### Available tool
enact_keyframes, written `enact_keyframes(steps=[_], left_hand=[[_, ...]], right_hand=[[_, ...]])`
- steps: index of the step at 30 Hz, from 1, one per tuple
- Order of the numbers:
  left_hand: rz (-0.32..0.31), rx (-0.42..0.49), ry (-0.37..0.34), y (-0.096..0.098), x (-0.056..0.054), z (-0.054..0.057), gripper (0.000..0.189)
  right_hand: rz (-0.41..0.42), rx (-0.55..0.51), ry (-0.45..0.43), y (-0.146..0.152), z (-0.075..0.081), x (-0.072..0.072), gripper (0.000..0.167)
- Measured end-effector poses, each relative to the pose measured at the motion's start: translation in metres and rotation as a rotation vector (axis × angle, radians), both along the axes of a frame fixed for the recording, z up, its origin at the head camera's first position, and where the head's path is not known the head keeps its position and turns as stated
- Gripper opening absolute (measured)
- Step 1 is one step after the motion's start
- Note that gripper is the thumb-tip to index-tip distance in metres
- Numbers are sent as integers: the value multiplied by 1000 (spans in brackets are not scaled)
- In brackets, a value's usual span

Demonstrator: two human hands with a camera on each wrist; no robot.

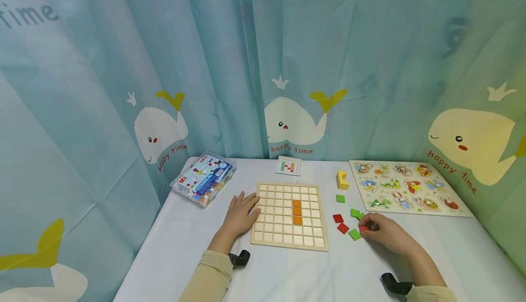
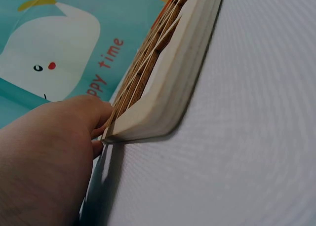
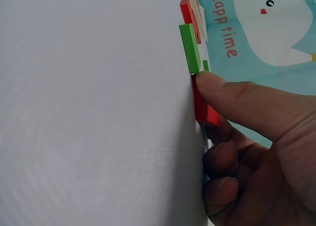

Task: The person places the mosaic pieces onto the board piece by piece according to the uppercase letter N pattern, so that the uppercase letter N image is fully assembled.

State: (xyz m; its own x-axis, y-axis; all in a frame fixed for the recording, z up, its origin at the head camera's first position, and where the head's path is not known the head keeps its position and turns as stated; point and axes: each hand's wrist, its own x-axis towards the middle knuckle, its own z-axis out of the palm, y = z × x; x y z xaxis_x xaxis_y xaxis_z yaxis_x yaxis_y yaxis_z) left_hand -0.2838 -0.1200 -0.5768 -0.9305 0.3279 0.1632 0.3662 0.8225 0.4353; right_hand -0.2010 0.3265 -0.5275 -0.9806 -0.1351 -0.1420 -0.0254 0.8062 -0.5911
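Observation:
A wooden grid board (image 1: 287, 241) lies at the middle of the table, with three orange tiles (image 1: 297, 211) in one column. Its left edge is touched by my left hand (image 1: 238, 216), fingers spread; in the left wrist view the thumb (image 2: 84, 112) meets the board's corner (image 2: 143, 122). To the right of the board, my right hand (image 1: 386, 232) pinches a red square tile (image 3: 206, 110) between thumb and fingers, low over the table. Around it lie green tiles (image 1: 355, 235) and two loose red tiles (image 1: 343, 228). Another green tile (image 1: 340, 198) sits farther back.
Behind the board lies a small pattern card (image 1: 288, 165). A yellow block (image 1: 342, 180) stands right of it, beside an insect puzzle board (image 1: 411, 188). At the back left is a clear plastic box (image 1: 204, 178) of colourful pieces. Whale-print curtains (image 1: 230, 64) close off the back.

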Motion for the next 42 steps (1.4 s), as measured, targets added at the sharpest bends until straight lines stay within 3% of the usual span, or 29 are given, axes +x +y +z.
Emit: enact_keyframes(steps=[12,26,34,42], left_hand=[[-2,1,-5,0,1,3,49],[-7,1,-10,0,2,4,49],[0,3,-5,0,1,3,48],[-2,6,-3,0,2,5,49]], right_hand=[[-18,5,14,4,0,2,8],[-70,-41,-18,0,13,1,13],[-36,-56,32,-18,24,-6,16],[-45,-147,31,-48,22,-17,15]])
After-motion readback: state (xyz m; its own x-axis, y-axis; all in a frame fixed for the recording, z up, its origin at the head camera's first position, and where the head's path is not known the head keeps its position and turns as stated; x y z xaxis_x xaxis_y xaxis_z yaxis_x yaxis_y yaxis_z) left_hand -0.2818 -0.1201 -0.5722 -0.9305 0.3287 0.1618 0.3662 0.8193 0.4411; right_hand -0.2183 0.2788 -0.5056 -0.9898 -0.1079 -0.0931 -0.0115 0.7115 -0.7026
